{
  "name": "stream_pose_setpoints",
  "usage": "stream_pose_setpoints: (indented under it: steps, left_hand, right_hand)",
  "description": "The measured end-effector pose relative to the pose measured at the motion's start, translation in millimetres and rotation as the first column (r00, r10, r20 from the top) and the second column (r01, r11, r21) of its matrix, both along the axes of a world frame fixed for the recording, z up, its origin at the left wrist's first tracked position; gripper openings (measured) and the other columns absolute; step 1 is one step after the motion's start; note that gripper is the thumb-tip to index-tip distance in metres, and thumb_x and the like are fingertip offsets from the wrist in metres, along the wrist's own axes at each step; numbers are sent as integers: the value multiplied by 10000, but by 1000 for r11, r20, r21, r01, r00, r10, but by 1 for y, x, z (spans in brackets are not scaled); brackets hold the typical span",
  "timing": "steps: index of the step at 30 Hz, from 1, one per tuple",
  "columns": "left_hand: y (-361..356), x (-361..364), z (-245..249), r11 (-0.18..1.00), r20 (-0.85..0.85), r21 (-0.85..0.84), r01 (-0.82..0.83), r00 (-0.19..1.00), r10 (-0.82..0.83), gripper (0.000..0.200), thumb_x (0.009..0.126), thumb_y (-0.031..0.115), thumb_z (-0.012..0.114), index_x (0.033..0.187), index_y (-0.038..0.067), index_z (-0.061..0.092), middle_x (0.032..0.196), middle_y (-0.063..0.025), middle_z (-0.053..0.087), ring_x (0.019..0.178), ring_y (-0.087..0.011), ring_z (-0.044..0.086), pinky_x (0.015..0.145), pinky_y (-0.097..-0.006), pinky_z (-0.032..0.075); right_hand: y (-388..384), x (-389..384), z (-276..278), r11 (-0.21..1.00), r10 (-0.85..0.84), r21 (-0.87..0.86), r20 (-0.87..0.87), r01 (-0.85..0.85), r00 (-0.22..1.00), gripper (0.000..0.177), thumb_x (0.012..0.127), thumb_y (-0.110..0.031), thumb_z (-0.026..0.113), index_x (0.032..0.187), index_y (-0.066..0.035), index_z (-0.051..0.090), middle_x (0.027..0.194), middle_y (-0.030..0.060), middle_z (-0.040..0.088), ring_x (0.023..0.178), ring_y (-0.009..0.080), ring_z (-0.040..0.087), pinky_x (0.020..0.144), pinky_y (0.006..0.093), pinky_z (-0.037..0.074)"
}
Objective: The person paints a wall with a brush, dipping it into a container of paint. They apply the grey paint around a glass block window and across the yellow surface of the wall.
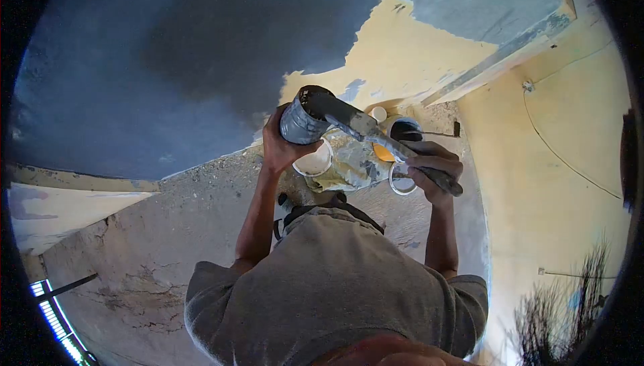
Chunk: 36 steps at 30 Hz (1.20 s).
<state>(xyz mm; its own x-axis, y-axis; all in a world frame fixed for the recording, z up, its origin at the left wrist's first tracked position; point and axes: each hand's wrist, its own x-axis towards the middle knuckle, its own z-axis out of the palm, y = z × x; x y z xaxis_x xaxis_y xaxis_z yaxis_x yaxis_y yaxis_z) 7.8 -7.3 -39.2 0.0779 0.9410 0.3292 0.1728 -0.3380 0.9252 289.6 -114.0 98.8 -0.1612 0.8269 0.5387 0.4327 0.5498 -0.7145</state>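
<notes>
My left hand [278,141] is wrapped around a grey, paint-smeared can [300,124], tilted so its dark opening shows. In my right hand [435,168] is the handle of a paintbrush [362,126], its dark bristle end at the can's rim. Below and behind the brush stands a yellow-orange bucket [383,152] with dark contents and a thin stick across its top. A white tub [314,163] sits on the floor just under the can, beside a crumpled, paint-stained sheet [343,165].
Ahead is a wall with dark blue-grey paint [201,57] ending raggedly against yellow [402,44]. A small white container [378,114] and a white ring-shaped rim [402,190] lie near the bucket. A yellow wall [537,165] with a hanging cable [545,139] rises at right.
</notes>
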Motion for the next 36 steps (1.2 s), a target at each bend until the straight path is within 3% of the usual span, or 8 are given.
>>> stream_pose_setpoints:
  steps: [16,18,22,28,29,32,33,36]
  left_hand:
    - [11,59,0,991,48,-39,-128,990,130,809,480,273,890,1150,-13,538,1021,-154,653,927,-230,642,809,-372,520]
    - [15,70,-10,980,62,-24,-197,978,198,834,476,306,903,1152,-17,536,1031,-159,648,942,-236,635,813,-369,518]
    - [17,83,-14,975,141,-91,-203,967,214,826,483,302,908,1139,-31,533,1063,-149,640,969,-222,620,842,-376,510]
    - [-1,72,51,961,134,-41,-275,951,278,760,506,245,893,1128,-11,538,991,-116,649,884,-206,629,802,-358,520]
    - [-1,67,55,956,174,-59,-289,940,295,742,510,237,890,1117,-7,541,973,-108,650,859,-202,629,782,-354,523]
    - [14,41,40,982,534,-4,-191,829,163,702,518,222,884,1093,3,546,945,-96,649,823,-193,624,743,-345,520]
    - [18,21,40,945,210,20,-327,925,316,688,512,212,885,1078,14,549,935,-88,645,817,-193,619,726,-344,513]
    - [26,-12,56,946,286,-1,-324,906,311,682,508,201,880,1077,20,550,932,-83,645,817,-197,619,726,-345,510]
  right_hand:
    - [-28,96,-22,990,-71,119,-88,81,994,172,642,-34,717,806,5,679,905,212,673,746,278,665,716,371,544]
    - [-35,116,-55,929,-368,-126,-383,347,847,124,717,-38,677,831,9,665,883,159,656,766,273,646,697,363,535]
    - [5,108,-70,789,-436,-402,-899,465,-36,210,859,-153,585,1019,-18,581,949,105,610,814,194,596,655,274,474]
    - [77,109,-23,954,-269,-231,-942,193,200,212,896,-236,562,986,-44,545,851,70,570,728,150,517,616,220,406]
    - [98,124,-37,996,-80,-67,-969,63,234,291,934,-328,458,930,-39,500,844,115,596,736,201,598,668,331,491]
    - [128,74,35,985,50,106,-929,134,367,199,922,-243,514,997,-60,494,831,108,563,732,173,530,597,215,393]
    - [134,52,61,979,25,92,-937,179,349,186,926,-240,506,997,-70,477,807,126,561,713,187,555,584,219,400]
    - [167,6,109,886,142,344,-838,310,527,186,930,-210,498,903,-46,414,737,205,563,547,248,603,474,269,445]
